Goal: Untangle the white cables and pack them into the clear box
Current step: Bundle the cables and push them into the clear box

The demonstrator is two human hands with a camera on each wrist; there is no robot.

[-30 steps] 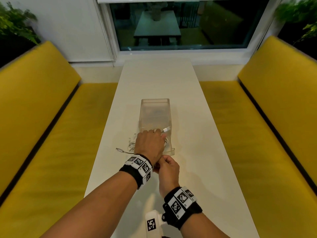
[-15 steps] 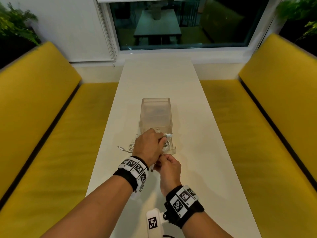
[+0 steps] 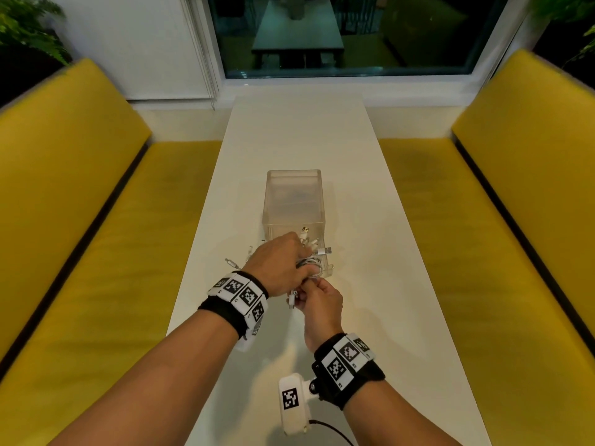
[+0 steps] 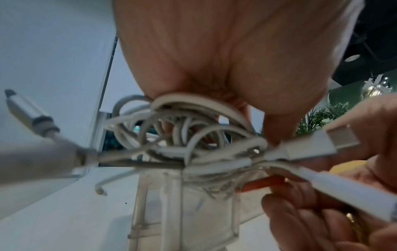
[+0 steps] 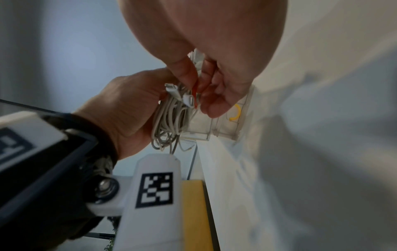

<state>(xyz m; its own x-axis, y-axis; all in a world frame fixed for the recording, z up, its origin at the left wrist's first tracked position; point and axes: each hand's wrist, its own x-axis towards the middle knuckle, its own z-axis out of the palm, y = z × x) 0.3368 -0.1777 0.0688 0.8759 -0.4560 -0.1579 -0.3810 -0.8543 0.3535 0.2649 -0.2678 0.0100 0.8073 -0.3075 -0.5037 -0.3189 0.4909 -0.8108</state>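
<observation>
My left hand (image 3: 283, 265) grips a coiled bundle of white cables (image 3: 310, 263) just above the table, at the near end of the clear box (image 3: 293, 201). Several connectors (image 3: 323, 251) stick out past its fingers. In the left wrist view the cables (image 4: 182, 135) loop under the palm, and a USB plug (image 4: 322, 144) points right. My right hand (image 3: 315, 297) sits right below the left and pinches an orange band (image 5: 194, 91) at the bundle (image 5: 169, 122). That orange band (image 4: 264, 185) lies under the cable ends.
A clear lid-like piece (image 5: 225, 125) lies on the table by the box and holds a yellow band (image 5: 235, 112). The long white table (image 3: 370, 220) runs toward a window. Yellow benches (image 3: 96, 252) flank both sides. A loose plug (image 3: 230, 261) pokes out to the left.
My right hand has come up close under the left hand. The bundle has turned in the left hand's grip, and more connectors now stick out beyond the fingers.
</observation>
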